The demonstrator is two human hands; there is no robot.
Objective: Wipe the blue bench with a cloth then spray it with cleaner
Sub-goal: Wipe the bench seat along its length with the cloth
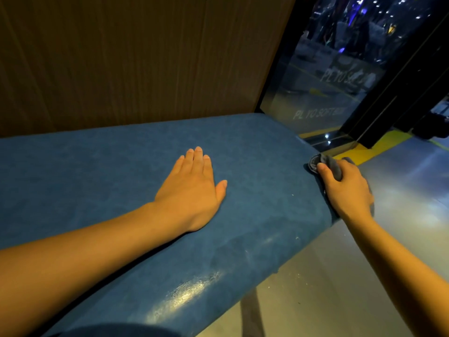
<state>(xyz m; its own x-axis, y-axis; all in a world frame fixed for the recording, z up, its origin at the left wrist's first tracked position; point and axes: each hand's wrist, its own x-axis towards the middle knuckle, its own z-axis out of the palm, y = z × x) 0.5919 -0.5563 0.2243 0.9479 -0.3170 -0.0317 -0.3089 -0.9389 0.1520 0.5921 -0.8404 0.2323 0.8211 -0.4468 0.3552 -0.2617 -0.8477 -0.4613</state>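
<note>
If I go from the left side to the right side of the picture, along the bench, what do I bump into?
Left hand resting flat → bare blue bench → right hand gripping the cloth at the bench's end → shiny floor.

head view | looks forward and down – close over the bench (255, 166)

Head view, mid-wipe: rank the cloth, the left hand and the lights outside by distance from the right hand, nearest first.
1. cloth, in the right hand grip at the bench end.
2. left hand, flat on the seat's middle.
3. lights, upper right, beyond the glass.
</note>
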